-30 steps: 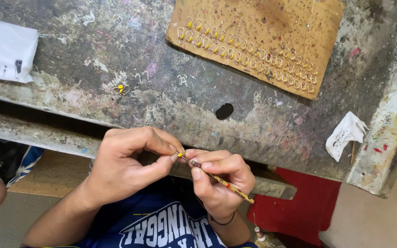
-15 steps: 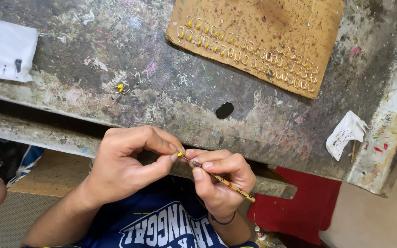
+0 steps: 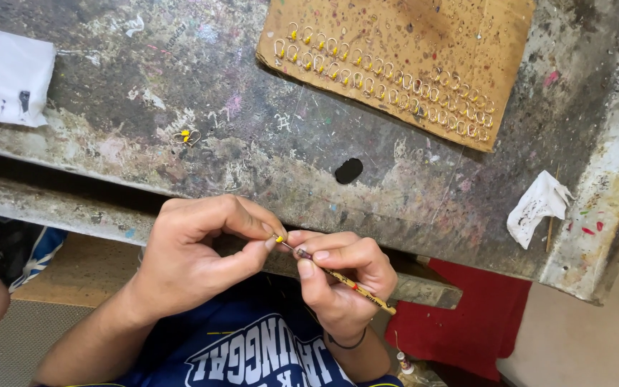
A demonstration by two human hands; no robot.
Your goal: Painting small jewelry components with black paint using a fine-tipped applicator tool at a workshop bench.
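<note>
My left hand (image 3: pixel 195 254) pinches a tiny yellow-tipped piece (image 3: pixel 279 239) between thumb and forefinger, just below the front edge of the worn workbench (image 3: pixel 202 79). My right hand (image 3: pixel 342 276) grips a thin paintbrush (image 3: pixel 345 279) like a pen, its tip touching the small piece. On the bench top lies a brown cardboard sheet (image 3: pixel 424 43) with rows of several small wire rings, some tipped yellow at the left end. One loose yellow-tipped ring (image 3: pixel 186 135) rests on the bench.
A white cloth or paper (image 3: pixel 1 75) lies at the bench's left edge and a crumpled, stained tissue (image 3: pixel 539 208) at the right. A dark hole (image 3: pixel 349 170) marks the benchtop. A red cloth (image 3: pixel 467 322) hangs below, with a small bottle (image 3: pixel 404 364) near my lap.
</note>
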